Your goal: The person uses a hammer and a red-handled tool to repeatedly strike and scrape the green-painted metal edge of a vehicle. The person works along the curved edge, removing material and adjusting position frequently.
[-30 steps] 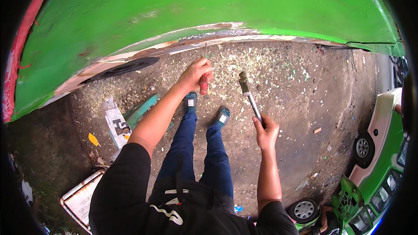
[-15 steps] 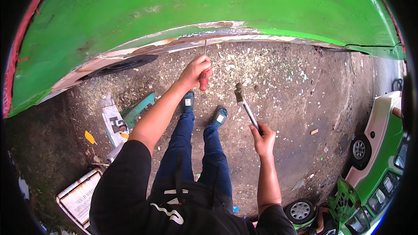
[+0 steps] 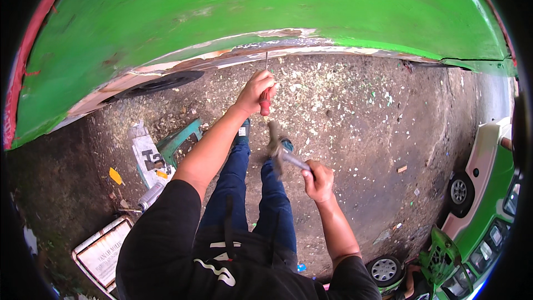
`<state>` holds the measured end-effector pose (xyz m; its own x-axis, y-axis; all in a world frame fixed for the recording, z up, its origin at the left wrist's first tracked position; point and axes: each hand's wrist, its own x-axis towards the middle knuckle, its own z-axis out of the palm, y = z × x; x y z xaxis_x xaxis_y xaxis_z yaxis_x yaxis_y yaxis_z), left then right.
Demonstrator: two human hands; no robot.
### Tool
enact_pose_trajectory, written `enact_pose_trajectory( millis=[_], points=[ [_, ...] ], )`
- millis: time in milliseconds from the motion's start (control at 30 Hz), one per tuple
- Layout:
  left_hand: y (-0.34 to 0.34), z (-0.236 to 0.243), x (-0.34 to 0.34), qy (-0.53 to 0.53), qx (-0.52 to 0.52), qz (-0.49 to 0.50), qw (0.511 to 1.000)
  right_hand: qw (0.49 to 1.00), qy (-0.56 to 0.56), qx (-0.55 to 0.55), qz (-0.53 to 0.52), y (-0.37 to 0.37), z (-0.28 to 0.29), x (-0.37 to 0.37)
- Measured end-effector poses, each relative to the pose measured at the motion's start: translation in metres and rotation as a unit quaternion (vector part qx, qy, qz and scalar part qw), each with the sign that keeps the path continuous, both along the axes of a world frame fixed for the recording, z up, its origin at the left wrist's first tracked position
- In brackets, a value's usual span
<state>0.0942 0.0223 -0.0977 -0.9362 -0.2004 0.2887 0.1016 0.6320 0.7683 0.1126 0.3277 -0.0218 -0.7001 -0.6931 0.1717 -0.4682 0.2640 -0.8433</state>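
My left hand (image 3: 255, 93) is closed around a screwdriver (image 3: 265, 104) with a red handle. Its thin metal shaft points up to the lower edge of a green vehicle body panel (image 3: 266, 5), where paint has peeled to grey, white and pinkish patches. Whether the tip touches the edge I cannot tell. My right hand (image 3: 319, 182) grips a hammer (image 3: 295, 161) by its handle. The hammer head is smeared by motion and hangs below the screwdriver's handle, apart from it, in front of my right foot.
Pale flakes litter the dirt ground (image 3: 361, 133). At left lie a teal part (image 3: 180, 139), a spray can (image 3: 151, 195) and a white-framed sign (image 3: 102, 250). A green and pink vehicle (image 3: 483, 189) stands at right; a person's arm (image 3: 410, 280) shows near its wheel.
My right hand has swung the hammer to the left, toward the screwdriver's handle. My left hand with the screwdriver has shifted slightly right.
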Motion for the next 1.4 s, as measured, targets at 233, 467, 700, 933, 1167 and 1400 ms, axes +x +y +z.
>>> enact_pose_trajectory(
  millis=[233, 467, 700, 933, 1167, 1400],
  points=[
    [-0.007, -0.006, 0.004, -0.039, 0.074, -0.036, 0.996, 0.983, 0.011, 0.166, -0.073, -0.029, -0.030, -0.019],
    [-0.006, 0.006, -0.001, 0.004, 0.028, -0.031, 0.999, 0.999, 0.019, 0.002, 0.026, -0.005, -0.011, -0.003],
    [-0.013, 0.005, 0.001, -0.047, 0.107, -0.050, 0.992, 0.999, 0.015, 0.030, 0.006, -0.015, -0.007, 0.002],
    [-0.004, -0.001, 0.001, -0.126, 0.260, -0.022, 0.957, 0.997, -0.012, 0.049, -0.056, -0.020, -0.014, -0.002],
    [-0.007, 0.009, -0.008, -0.049, 0.074, -0.040, 0.995, 0.998, -0.010, 0.061, 0.007, -0.030, -0.016, 0.002],
    [-0.008, 0.019, -0.016, -0.067, 0.109, -0.047, 0.991, 0.993, -0.018, 0.111, -0.029, -0.033, -0.011, 0.006]
  ],
)
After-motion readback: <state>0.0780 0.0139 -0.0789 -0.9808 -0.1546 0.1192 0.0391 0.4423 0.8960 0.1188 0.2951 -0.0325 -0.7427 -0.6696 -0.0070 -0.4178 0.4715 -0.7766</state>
